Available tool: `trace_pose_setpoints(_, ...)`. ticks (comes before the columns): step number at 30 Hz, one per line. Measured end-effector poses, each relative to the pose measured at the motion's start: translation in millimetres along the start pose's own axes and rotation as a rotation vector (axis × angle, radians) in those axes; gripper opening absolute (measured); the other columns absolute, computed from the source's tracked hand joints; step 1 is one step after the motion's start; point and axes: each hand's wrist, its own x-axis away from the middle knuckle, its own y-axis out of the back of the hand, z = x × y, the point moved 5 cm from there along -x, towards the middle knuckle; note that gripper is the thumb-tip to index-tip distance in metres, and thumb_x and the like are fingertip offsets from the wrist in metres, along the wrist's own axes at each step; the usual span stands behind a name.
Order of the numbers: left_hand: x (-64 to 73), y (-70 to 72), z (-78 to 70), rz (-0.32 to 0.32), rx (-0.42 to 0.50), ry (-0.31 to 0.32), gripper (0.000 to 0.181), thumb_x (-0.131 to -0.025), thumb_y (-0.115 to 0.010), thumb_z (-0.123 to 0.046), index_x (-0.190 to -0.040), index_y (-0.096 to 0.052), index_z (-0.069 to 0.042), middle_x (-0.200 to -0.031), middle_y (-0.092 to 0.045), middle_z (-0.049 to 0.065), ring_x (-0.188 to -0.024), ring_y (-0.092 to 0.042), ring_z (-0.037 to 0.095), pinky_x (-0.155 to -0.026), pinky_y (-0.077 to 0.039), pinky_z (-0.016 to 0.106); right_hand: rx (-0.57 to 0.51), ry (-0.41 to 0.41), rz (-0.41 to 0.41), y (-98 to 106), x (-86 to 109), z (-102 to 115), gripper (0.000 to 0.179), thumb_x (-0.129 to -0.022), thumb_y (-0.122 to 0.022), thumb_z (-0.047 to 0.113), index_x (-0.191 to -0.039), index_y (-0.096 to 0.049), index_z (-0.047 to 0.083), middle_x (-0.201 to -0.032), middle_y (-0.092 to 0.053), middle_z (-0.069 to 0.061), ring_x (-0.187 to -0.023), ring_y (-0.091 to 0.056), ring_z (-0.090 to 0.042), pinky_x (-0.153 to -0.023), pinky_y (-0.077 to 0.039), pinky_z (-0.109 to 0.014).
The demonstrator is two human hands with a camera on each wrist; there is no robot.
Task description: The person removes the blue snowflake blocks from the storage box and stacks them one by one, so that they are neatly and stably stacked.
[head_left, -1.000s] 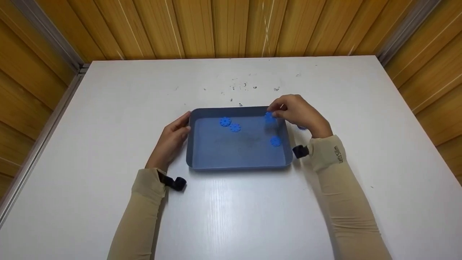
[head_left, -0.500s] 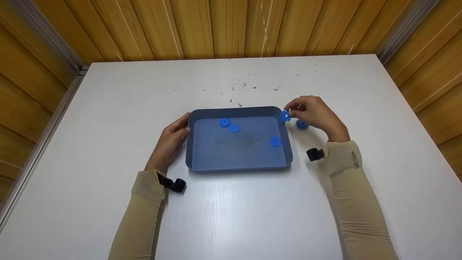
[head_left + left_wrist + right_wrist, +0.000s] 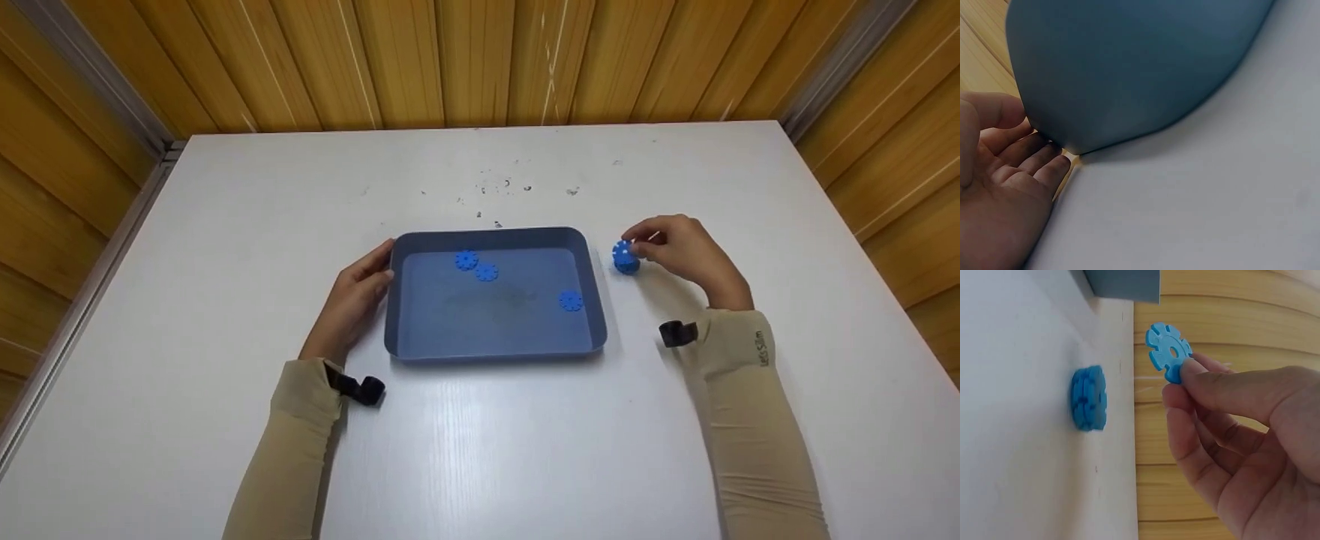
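Observation:
In the head view my right hand (image 3: 679,251) is to the right of the tray and pinches a blue notched plastic disc (image 3: 622,251) between thumb and fingers. The held disc overlaps a small stack of similar discs (image 3: 627,267) on the table. The right wrist view shows a gap between that disc and the stack (image 3: 1089,398). My left hand (image 3: 352,300) rests its thumb and fingers against the outside of the blue-grey tray's (image 3: 495,356) left wall. Inside the tray, two discs (image 3: 487,272) lie close together near the back, and another disc (image 3: 571,301) lies toward the right wall.
The tray stands on a white table (image 3: 480,450) with small dark marks (image 3: 527,188) behind it. Yellow wood-look panels (image 3: 480,60) rise past the table's back edge and along both sides.
My right hand has carried the pinched disc rightward, from over the tray's back right corner, across its wall to the stack outside. My left hand has stayed at the tray's left side.

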Motion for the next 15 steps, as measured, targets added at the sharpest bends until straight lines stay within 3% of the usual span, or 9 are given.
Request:
trace_pose_setpoints(7,2.0,0.8,0.2,0.005,-0.014,0.001,0.055,-0.096,-0.046,-0.001,-0.149,-0.036,-0.011,-0.156,-0.032,0.003,-0.145,-0.028,0.012,-0.118,-0.025,0.029,0.011,-0.021,-0.001,2.7,-0.5,-19.4,0.028,-0.094,-0.060,0.012,-0.120,-0.066,0.004,-0.116,-0.063,-0.021,-0.100,-0.055,-0.031,-0.088,-0.045,-0.041)
trace_pose_setpoints(15,2.1,0.1,-0.7,0.018,-0.029,-0.013,0.055,-0.096,-0.045,-0.001,-0.149,-0.035,-0.010,-0.157,-0.032,0.004,-0.145,-0.026,0.013,-0.119,-0.023,0.030,0.005,-0.003,0.001,1.8,-0.8,-24.7,0.028,-0.093,-0.059,0.011,-0.119,-0.066,0.002,-0.115,-0.063,-0.022,-0.101,-0.056,-0.033,-0.090,-0.045,-0.045)
